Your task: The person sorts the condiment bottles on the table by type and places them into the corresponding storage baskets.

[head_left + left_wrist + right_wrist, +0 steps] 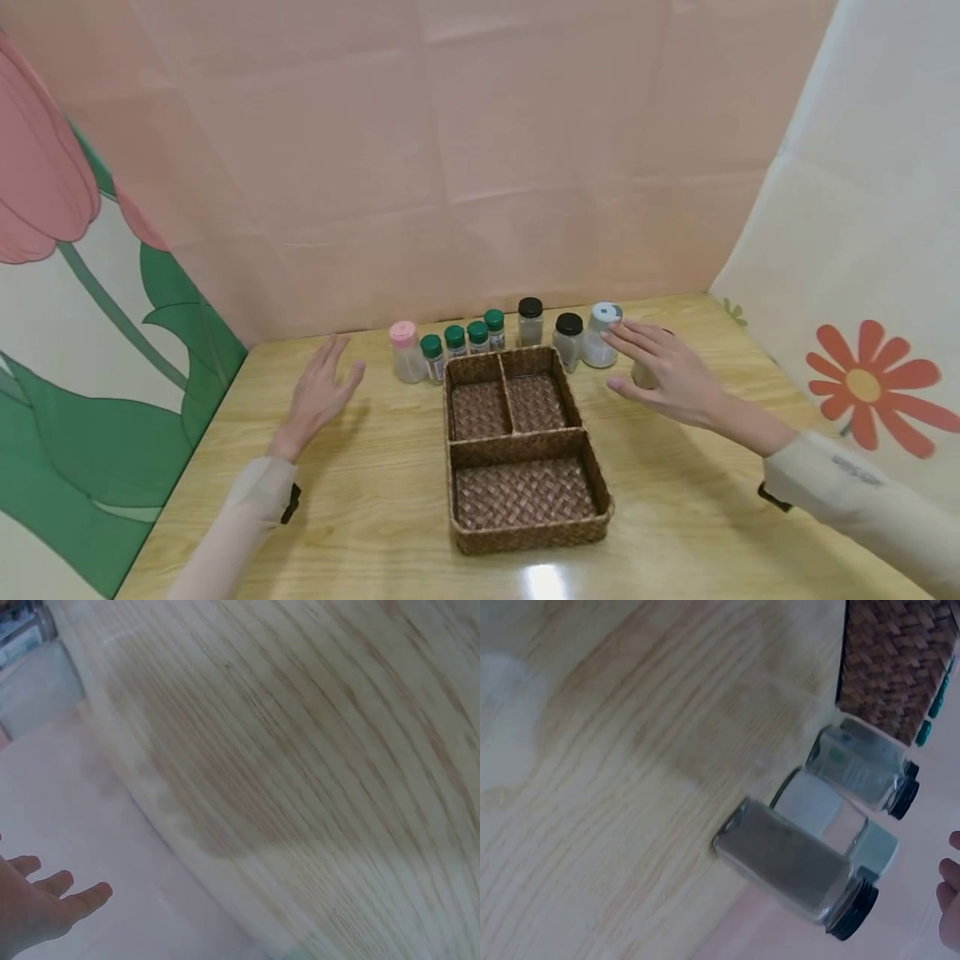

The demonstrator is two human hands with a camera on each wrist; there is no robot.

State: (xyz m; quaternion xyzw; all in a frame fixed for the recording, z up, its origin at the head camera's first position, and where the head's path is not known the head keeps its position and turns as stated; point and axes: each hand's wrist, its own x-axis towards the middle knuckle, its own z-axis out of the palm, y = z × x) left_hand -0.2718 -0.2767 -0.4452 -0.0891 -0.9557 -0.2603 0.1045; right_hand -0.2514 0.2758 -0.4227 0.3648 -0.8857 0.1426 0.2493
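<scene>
While the woven basket (532, 535) marks clock centre, left hand (318, 396) hovers near 9:30, right hand (671, 379) at 2 o'clock.
Fingers extended, thumbs spread wide, both holding nothing; grey-powder jar (784, 859), 2 o'clock, partly behind right hand: judged rigid, modest weight, slick, perhaps breakable; best gripped mid-body, below its black lid (853, 909).

No readable text, labels on green-capped jars (435, 368) too small, faint markings on a black-capped jar (855, 771) too blurred
</scene>
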